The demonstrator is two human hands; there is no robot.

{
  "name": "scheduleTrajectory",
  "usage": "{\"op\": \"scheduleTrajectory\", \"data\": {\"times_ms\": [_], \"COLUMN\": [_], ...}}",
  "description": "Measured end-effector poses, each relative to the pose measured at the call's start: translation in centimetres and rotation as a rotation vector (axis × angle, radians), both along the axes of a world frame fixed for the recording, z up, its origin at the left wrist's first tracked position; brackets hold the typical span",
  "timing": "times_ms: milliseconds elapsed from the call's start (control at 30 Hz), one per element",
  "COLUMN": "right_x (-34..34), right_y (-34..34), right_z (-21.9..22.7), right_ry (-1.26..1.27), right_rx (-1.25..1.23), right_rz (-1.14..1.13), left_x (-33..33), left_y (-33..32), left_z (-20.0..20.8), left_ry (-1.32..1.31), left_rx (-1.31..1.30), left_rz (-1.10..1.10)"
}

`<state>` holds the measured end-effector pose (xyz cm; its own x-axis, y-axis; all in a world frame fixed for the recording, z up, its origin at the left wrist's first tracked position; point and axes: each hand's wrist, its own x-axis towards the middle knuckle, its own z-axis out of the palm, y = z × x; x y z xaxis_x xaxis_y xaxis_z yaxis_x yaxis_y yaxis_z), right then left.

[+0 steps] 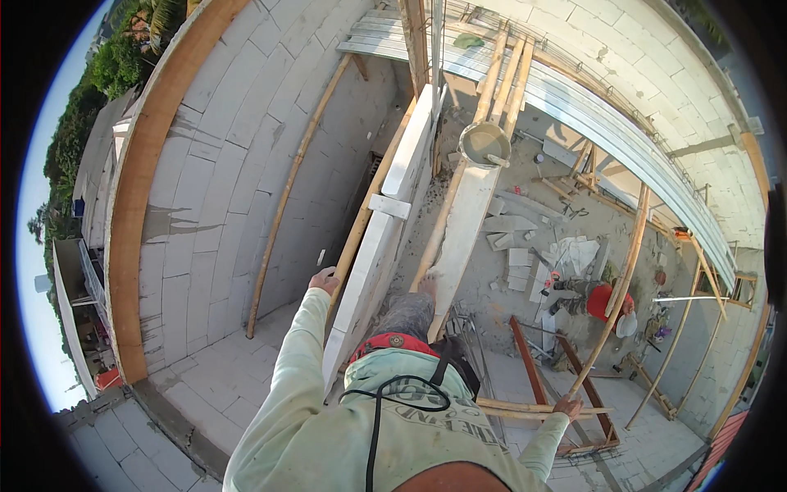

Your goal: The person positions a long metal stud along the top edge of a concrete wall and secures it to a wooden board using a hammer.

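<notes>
My left hand [324, 280] is closed, its fingers curled against a slanting bamboo pole [358, 230] beside a narrow wall of white blocks [366, 275]. How far the fingers wrap round the pole is hard to see. A short pale piece [391, 206] lies across the wall's top. Low on the right, my right hand [567, 406] grips another bamboo pole [602, 353], near where it meets crossing poles. Ahead of me, a round bucket of grey mortar [484, 143] stands on a plank [466, 221], with a pale tool or handle [497, 160] at its rim. My foot [428, 284] is by the plank.
Far below on the right, another person in red [602, 300] is among broken blocks [518, 266] and debris. A reddish-brown frame [531, 361] stands behind my right hand. Tall block walls [221, 180] enclose both sides. Metal channels [607, 115] and bamboo poles [512, 78] span the far side.
</notes>
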<state>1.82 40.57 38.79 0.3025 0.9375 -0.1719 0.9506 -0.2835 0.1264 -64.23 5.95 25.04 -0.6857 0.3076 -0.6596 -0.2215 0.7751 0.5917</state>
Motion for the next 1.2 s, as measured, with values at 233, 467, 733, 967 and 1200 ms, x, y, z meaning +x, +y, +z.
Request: {"op": "scheduleTrajectory", "data": {"times_ms": [233, 467, 733, 967, 1200], "right_x": [-6.8, -14.2, -27.2, -42.0, -47.8], "right_y": [5.8, 13.9, 25.1, 34.8, 40.7], "right_z": [-0.7, 0.0, -6.7, -4.9, -5.0], "right_ry": [0.066, 0.145, 0.045, 0.276, 0.323], "right_rx": [-0.081, -0.177, -0.308, -0.28, -0.287], "right_rz": [0.271, 0.288, 0.621, 0.793, 0.847], "left_x": [2.3, 9.4, 4.9, -11.8, -20.3], "left_y": [2.0, -0.1, 3.3, 23.1, 42.5], "left_z": [4.3, 2.3, 5.0, 15.9, 25.5], "left_ry": [0.034, -0.107, -0.009, 0.334, 0.416], "left_rx": [0.029, 0.072, 0.327, 0.574, 0.78], "left_rz": [0.22, 0.523, 0.771, 0.47, 0.249]}}
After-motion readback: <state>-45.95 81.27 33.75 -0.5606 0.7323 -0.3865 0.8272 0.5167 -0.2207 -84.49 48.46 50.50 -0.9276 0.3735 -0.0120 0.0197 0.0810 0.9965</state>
